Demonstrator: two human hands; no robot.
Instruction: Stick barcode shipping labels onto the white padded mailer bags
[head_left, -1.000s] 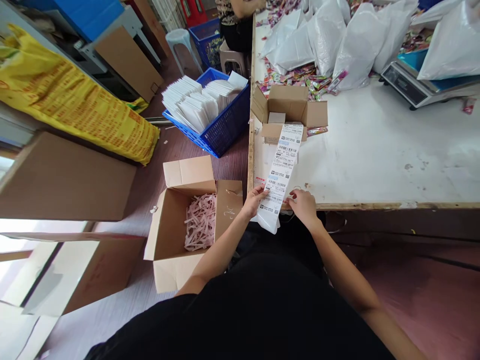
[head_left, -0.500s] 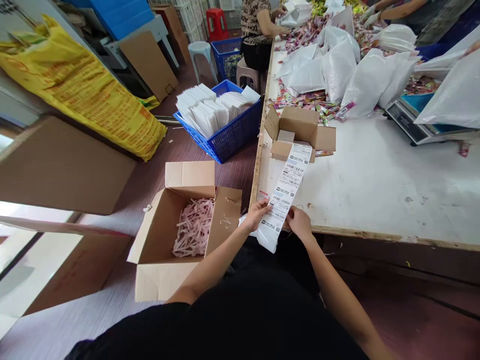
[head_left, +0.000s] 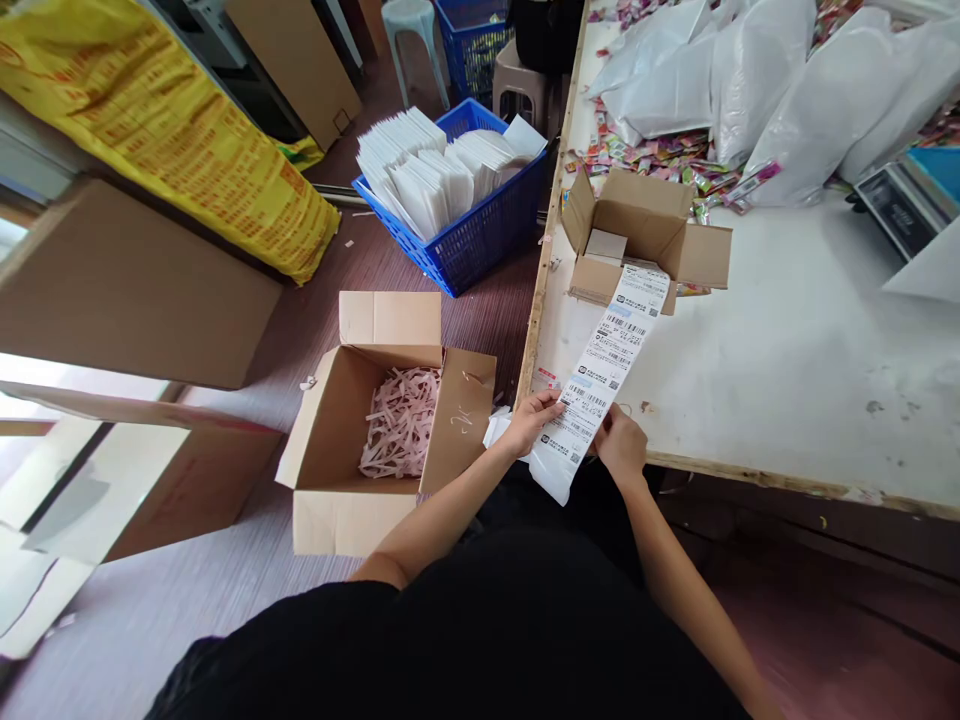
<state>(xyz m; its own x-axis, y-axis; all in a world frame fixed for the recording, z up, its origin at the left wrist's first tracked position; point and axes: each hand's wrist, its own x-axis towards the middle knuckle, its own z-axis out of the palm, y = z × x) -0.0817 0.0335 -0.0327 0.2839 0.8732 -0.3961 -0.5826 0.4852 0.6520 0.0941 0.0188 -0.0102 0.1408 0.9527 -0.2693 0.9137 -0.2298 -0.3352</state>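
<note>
A long strip of printed shipping labels (head_left: 600,370) runs from a small open cardboard box (head_left: 645,205) on the table down to my hands. My left hand (head_left: 534,420) pinches the strip's left edge near its lower end. On the opposite edge, my right hand (head_left: 621,442) is closed, its fingertips partly hidden behind the labels. Below the strip, a white plastic mailer bag (head_left: 551,478) hangs at the table's corner, between my hands. Which fingers bear the bag is hidden. Inside the small box sits a white block-shaped item (head_left: 606,246).
On the floor at left stands an open carton (head_left: 322,430) with pink paper strips (head_left: 401,425). Behind it is a blue basket (head_left: 480,235) of white envelopes. The white table (head_left: 787,360) carries filled white bags (head_left: 817,110), small colourful packets and a scale (head_left: 900,205).
The view has tilted down and shifted left, so the table and cartons sit differently in it. Both hands keep their places on the label strip and bag.
</note>
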